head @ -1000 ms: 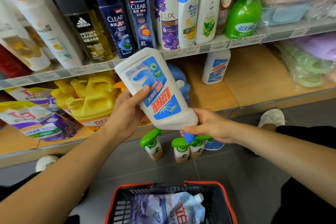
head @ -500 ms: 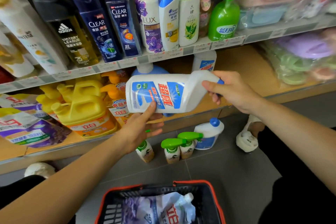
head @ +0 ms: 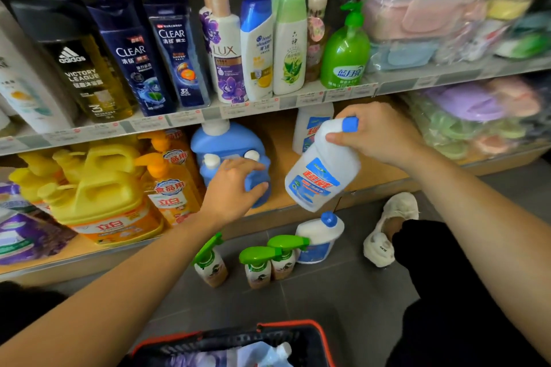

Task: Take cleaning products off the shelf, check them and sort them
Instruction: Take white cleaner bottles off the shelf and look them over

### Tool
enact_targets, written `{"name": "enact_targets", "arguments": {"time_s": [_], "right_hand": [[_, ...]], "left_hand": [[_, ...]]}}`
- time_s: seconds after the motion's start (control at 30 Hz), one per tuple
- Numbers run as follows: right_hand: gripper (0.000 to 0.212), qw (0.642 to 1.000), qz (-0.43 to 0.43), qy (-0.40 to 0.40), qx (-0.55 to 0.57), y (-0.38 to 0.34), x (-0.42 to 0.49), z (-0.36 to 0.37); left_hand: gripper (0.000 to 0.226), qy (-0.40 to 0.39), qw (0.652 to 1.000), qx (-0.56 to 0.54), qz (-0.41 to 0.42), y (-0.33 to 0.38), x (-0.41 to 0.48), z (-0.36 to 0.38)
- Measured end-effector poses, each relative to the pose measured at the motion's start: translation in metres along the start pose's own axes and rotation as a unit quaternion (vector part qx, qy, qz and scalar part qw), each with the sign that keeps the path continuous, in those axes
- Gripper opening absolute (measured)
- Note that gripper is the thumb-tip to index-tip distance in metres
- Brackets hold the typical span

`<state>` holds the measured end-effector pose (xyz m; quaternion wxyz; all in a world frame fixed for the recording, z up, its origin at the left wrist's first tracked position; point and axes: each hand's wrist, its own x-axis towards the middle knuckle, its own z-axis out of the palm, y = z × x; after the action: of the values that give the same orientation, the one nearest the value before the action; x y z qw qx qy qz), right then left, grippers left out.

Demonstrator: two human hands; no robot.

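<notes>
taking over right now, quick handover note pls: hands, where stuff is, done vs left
Left hand: grips a small blue bottle on the lower shelf.
Right hand: holds the white cleaner bottle by its neck, tilted, in the air.
Done: three green spray bottles and one white blue-capped bottle stand on the floor; a refill pouch lies in the basket.
Left: set the held bottle down, probably beside its twin on the floor; check the blue one; yellow jugs and others are on the shelf.
</notes>
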<state>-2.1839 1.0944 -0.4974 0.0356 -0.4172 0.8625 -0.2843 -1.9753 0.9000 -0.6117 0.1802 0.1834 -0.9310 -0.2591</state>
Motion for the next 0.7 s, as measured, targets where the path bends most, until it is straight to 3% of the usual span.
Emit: {"name": "enact_targets", "arguments": {"time_s": [0.17,0.37,0.47,0.57,0.63,0.7], "right_hand": [[0.034,1.000,-0.017,0.003,-0.015,0.004,0.037,0.026],[0.041,0.992,-0.082,-0.096,-0.006,0.000,0.062,0.074],[0.038,0.989,-0.102,-0.094,0.051,-0.001,0.061,0.093],[0.049,0.983,-0.034,-0.079,0.164,0.010,0.055,0.098],[0.055,0.980,0.028,-0.069,0.187,0.032,0.049,0.096],[0.047,0.980,0.092,-0.071,0.162,0.059,0.043,0.093]], "left_hand": [[0.050,0.036,0.996,0.078,0.013,-0.008,0.028,0.020],[0.062,0.023,0.998,0.055,-0.007,-0.015,0.048,0.044],[0.076,0.022,1.000,0.014,-0.006,-0.016,0.058,0.050],[0.086,0.043,0.999,-0.030,-0.007,-0.014,0.067,0.051],[0.081,0.052,0.997,-0.055,-0.003,-0.013,0.072,0.051],[0.066,0.066,0.995,-0.069,-0.016,-0.014,0.077,0.049]]}}
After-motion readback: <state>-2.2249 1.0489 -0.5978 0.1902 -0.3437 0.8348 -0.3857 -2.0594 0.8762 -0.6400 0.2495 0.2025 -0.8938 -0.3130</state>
